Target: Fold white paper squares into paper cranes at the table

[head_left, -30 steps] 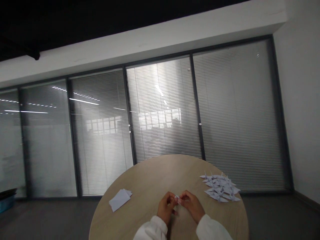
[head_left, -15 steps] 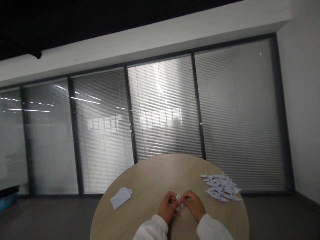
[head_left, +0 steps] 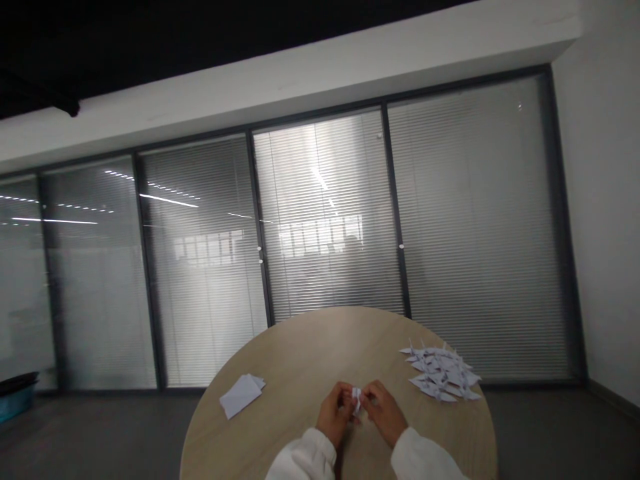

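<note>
Both my hands meet over the near part of a round wooden table (head_left: 300, 353). My left hand (head_left: 334, 416) and my right hand (head_left: 384, 412) pinch a small folded piece of white paper (head_left: 357, 396) between their fingertips, held just above the tabletop. White sleeves cover both my wrists. To the right of my hands lies a pile of several folded paper cranes (head_left: 441, 373). To the left lies a small stack of flat white paper sheets (head_left: 241, 395).
Behind the table runs a glass wall with dark frames and closed blinds (head_left: 325, 220). A white wall (head_left: 605, 200) stands at the right. A dark bin (head_left: 15, 393) sits on the grey floor at far left.
My fingers have shifted slightly on the small paper, which now stands more upright between them. The view has barely moved.
</note>
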Demonstrator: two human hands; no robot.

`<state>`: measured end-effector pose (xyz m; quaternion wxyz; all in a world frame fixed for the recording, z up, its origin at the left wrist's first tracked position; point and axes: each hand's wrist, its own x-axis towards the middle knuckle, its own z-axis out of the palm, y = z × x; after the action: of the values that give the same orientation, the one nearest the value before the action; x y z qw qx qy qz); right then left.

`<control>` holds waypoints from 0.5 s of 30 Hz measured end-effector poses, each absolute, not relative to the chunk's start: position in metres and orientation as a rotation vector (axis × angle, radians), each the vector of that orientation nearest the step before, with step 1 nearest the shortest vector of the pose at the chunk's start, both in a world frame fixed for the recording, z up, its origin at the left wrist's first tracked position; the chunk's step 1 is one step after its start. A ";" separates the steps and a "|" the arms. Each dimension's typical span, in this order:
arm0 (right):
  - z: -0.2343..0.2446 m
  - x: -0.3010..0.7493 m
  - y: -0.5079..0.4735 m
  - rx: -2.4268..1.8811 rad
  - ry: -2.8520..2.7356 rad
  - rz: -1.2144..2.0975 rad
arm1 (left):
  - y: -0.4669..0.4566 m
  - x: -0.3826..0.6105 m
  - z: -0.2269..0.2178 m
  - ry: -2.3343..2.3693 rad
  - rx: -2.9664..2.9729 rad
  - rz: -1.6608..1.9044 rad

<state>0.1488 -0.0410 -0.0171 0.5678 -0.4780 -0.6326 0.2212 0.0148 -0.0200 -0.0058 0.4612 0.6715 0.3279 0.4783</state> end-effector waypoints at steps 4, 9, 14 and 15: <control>-0.016 0.149 -0.042 -1.117 -1.502 0.520 | -0.018 0.016 -0.006 0.833 1.645 1.172; -0.017 0.149 -0.043 -1.114 -1.542 0.500 | -0.018 0.015 -0.003 0.849 1.592 1.168; -0.020 0.149 -0.041 -1.151 -1.570 0.435 | -0.020 0.014 -0.001 0.821 1.623 1.165; -0.020 0.148 -0.041 -1.160 -1.560 0.438 | -0.020 0.014 -0.001 0.827 1.626 1.166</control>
<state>0.1483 -0.0409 -0.0205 0.5434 -0.4888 -0.6571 0.1845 0.0137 -0.0200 -0.0006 0.4689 0.6634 0.3373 0.4756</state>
